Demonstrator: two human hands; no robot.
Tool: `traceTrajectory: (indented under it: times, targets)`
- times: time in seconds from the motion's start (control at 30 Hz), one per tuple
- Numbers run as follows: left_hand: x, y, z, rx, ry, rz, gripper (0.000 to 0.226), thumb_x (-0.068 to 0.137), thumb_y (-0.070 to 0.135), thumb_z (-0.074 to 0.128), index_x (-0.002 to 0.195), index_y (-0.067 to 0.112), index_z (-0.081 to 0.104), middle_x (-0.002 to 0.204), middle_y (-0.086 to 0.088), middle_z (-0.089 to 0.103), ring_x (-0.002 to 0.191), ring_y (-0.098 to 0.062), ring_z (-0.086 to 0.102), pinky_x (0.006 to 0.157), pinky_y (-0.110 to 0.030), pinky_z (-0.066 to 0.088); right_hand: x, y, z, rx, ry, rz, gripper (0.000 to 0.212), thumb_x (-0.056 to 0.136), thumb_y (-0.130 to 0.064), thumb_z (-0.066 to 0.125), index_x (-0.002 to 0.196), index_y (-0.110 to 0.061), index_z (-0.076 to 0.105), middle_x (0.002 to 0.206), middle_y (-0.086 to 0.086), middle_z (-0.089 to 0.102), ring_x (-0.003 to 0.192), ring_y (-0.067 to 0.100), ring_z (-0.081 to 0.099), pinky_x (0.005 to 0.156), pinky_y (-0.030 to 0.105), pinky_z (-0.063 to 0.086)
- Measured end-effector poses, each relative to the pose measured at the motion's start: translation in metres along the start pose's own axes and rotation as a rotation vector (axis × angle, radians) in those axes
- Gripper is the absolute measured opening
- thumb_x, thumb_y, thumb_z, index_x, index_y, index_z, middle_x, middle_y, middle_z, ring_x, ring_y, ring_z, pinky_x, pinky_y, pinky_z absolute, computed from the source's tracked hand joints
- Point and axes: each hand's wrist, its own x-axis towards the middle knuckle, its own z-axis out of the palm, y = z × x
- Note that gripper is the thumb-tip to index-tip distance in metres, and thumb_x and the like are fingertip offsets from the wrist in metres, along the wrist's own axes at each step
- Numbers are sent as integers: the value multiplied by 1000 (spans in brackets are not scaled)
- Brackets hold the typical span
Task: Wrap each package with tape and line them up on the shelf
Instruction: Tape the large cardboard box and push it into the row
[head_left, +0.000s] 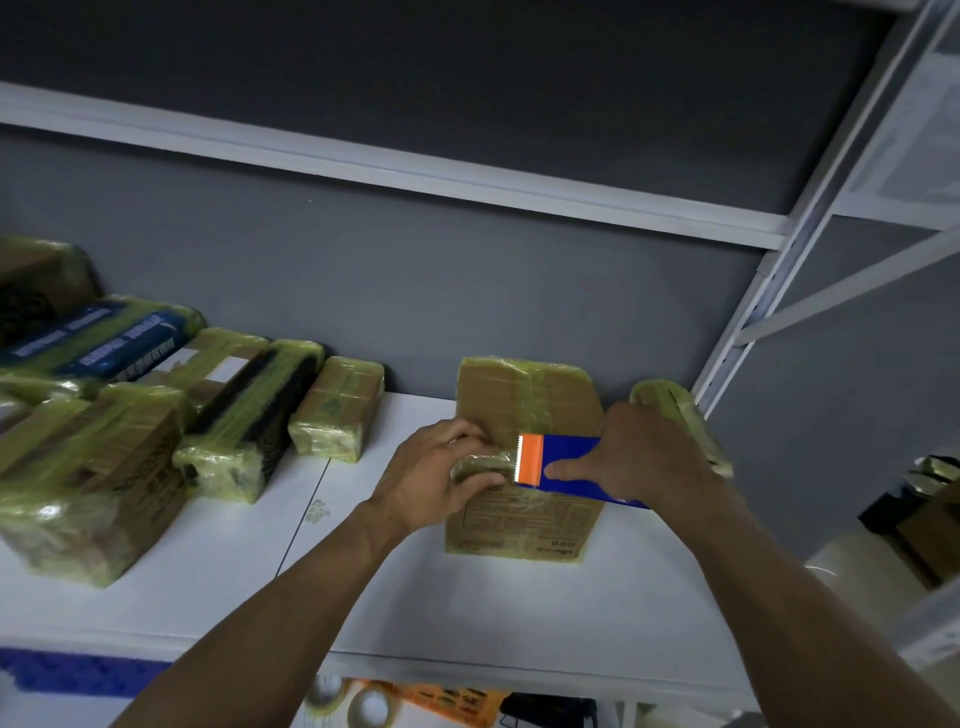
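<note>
While taping brown cardboard package (524, 410) on white shelf (467, 597): my left hand (441, 478) clamps yellowish tape end, my right hand (644, 457) grips blue-orange tape dispenser (550, 462); next, likely sever, shelve beside wrapped row (218, 415).

Cardboard package (524, 415) is lying flat on the white shelf (467, 597), partly covered in yellowish tape, label side facing up. Blue tape dispenser (566, 462) with orange cutter is sitting across its top. Wrapped packages (156, 415) are lining the shelf's left side.

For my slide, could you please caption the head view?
Left hand steadies a cardboard package while right hand runs a blue-and-orange tape dispenser across it.
</note>
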Motion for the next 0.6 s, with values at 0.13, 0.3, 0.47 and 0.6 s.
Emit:
traceTrajectory:
  times: [0.13,0.3,0.47,0.6]
  targets:
    - [9,2,5,-16,-20,13,29,97,48,59,106,24,74,115,14,69,108,-7,61,91,-34,53,-1,2,1,3,-5,-12,74,62,-82,77,100,-24,52,98,-2,66,89,21,68,82,38,61]
    - [1,1,12,-1,-26,57,27,101,31,61,125,24,72,106,5,69,98,-14,62,81,-33,56,-4,6,4,62,7,-30,65,64,-79,78,94,-28,52,90,-5,65,82,18,68,79,37,62]
    - [3,-1,8,24,-4,71,28,94,44,64,115,31,77,104,13,71,97,-9,61,77,-31,57,-5,10,5,97,-4,-27,66,64,-77,80,96,-24,57,88,-6,67,80,16,68,76,35,62]
    - [8,-1,3,50,-2,79,19,93,42,69,107,35,79,97,17,70,92,-7,62,74,-30,55,-10,14,5,147,-12,-39,66,66,-77,79,101,-25,59,85,-10,65,77,13,68,72,29,61]
